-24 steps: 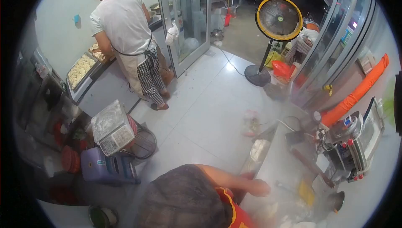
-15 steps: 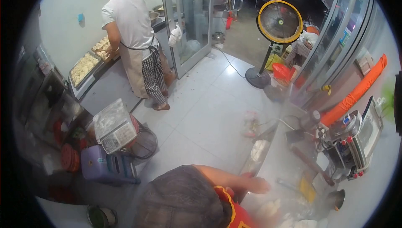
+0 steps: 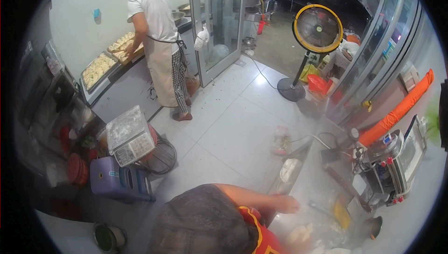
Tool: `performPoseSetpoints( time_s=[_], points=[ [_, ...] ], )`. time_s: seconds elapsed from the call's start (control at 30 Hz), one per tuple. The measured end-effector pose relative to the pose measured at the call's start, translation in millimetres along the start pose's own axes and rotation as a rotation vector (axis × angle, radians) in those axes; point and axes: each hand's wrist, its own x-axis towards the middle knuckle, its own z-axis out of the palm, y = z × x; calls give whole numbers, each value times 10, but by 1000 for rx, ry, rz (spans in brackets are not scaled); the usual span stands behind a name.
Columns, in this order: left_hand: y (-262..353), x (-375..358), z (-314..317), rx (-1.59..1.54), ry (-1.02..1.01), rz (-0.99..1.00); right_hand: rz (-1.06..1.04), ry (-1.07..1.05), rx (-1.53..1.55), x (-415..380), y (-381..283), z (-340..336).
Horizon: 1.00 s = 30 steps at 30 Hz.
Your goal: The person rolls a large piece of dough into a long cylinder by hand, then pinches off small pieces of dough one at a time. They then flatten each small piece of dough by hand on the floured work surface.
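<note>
Co-worker (image 3: 157, 34) has turned; wearer's hand (image 3: 286, 204) near dough (image 3: 301, 233).

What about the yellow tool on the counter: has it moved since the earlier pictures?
No, not visibly: the yellow tool keeps its place, below and left of the red-knobbed machine; the view itself has shifted slightly.

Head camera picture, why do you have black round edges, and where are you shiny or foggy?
Head view: the curved black border suggests a very wide lens; head view, middle: a lamp-like glare spot shines on the tiled floor, left of the standing fan; head view, lower right: haze softens the worktable, though whether from flour, steam or a smeared lens, I can't tell.
</note>
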Motion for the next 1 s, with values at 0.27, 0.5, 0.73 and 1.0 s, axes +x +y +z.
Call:
performPoseSetpoints(
  time_s=[0.27, 0.5, 0.73, 1.0],
  points=[
    [-16, -71, -102, -46, -3, -47, -352, -84, 212, 585, -579, -535],
    [-157, -13, -33, 0, 3, 14, -86, 22, -1, 117, -295, -13],
    [-152, -146, -86, -14, -109, 53, 419, -42, -63, -507, 387, 657],
    [166, 148, -302, 104, -185, -72, 599, 51, -218, -192, -13, 197]
  ],
)
